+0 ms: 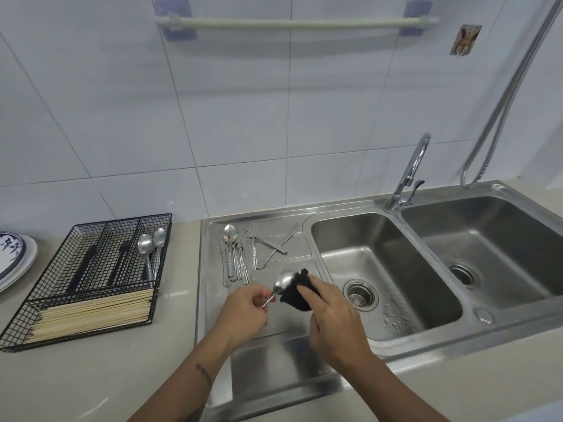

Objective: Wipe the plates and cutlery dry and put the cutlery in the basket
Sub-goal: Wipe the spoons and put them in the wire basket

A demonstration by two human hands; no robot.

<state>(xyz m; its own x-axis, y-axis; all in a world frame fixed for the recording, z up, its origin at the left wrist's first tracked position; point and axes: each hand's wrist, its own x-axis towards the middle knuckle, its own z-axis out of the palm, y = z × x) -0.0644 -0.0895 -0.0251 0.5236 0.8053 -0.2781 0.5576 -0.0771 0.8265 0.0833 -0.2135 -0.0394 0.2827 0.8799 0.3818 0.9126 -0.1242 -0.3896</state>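
Observation:
My left hand point(245, 309) pinches the handle of a steel spoon point(281, 283) over the drainboard. My right hand point(332, 321) presses a black cloth point(298, 292) around the spoon's bowl. Several more spoons point(233, 257), forks point(253, 248) and a knife point(281, 243) lie on the drainboard behind my hands. To the left stands a black wire basket point(91, 275) holding two spoons point(152, 248), dark-handled cutlery and a bundle of chopsticks point(91, 312). Stacked plates point(15, 260), one with a blue pattern, sit at the far left edge.
A double steel sink point(426, 269) lies to the right, with a faucet point(411, 175) between the basins and a hose point(511, 86) on the wall. A towel rail point(295, 22) hangs on the tiled wall. Beige counter runs in front of the basket.

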